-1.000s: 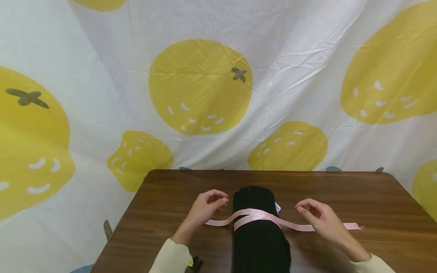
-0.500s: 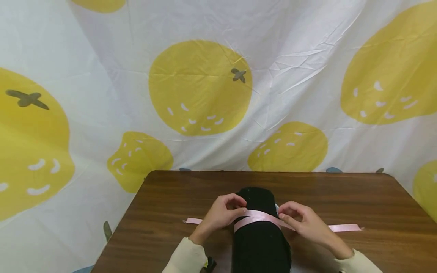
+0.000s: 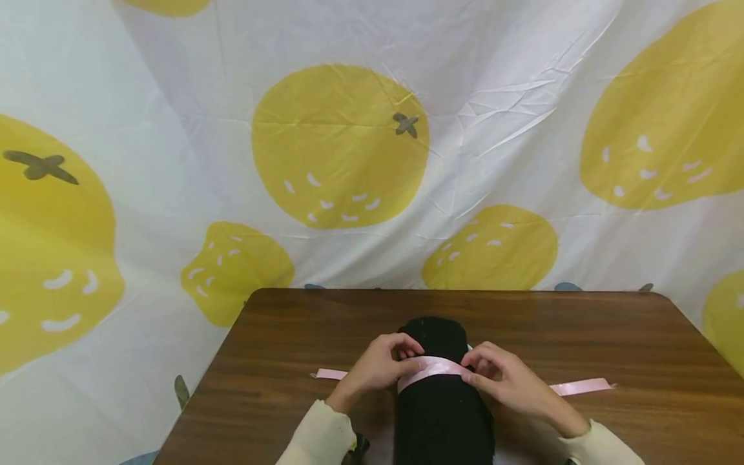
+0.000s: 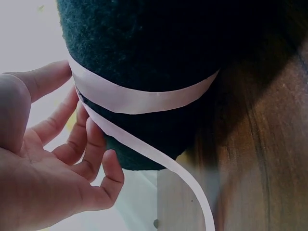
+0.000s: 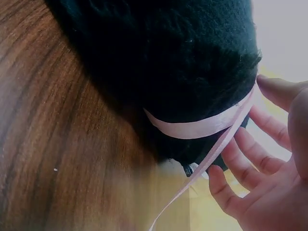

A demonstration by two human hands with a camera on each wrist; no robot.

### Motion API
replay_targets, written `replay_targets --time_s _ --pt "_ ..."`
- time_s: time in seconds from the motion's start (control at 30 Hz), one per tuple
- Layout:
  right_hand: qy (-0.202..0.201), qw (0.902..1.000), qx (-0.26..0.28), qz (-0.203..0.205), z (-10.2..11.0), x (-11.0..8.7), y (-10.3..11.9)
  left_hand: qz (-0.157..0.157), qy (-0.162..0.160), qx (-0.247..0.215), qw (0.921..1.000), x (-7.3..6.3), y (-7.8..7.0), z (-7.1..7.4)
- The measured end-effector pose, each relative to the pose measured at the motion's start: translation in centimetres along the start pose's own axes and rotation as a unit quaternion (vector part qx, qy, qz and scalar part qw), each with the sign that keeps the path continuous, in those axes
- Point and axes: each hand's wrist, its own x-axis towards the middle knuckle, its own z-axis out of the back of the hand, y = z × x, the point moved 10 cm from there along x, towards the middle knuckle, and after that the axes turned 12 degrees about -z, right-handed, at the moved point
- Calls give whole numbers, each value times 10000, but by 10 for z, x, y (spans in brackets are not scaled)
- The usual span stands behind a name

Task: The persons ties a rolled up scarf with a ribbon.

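Note:
A roll of black fuzzy cloth [image 3: 444,416] lies lengthwise on the table. Around its upper part runs a pink satin ribbon [image 3: 436,367], whose two loose tails reach out to the left and right. My left hand [image 3: 374,363] pinches the ribbon at the roll's left side, thumb and forefinger at its edge. On the other side, my right hand [image 3: 508,376] pinches it too. In the left wrist view a tail of ribbon [image 4: 144,148] hangs past the curled fingers. The right wrist view shows the other tail [image 5: 211,153] crossing the wrapped band.
The brown wood-grain table [image 3: 314,323] extends on both sides of the roll. Behind it hangs a white cloth [image 3: 494,51] printed with yellow fruit. A small dark object [image 3: 361,444] sits by the left sleeve. A pale tag [image 3: 470,347] peeks out beside the roll.
Both hands have come inward from either side of the roll onto the ribbon and now pinch it. The ribbon's crossing strands have drawn together on top of the roll.

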Motion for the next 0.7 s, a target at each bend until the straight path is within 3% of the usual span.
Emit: replay_targets --time_s 0.3,0.7 --pt "144 9969 250 -736 -6 7 -14 390 70 -93 9992 0 8 -1" --pt "547 9939 486 -821 -5 9 -13 752 303 -200 9965 -9 14 4"
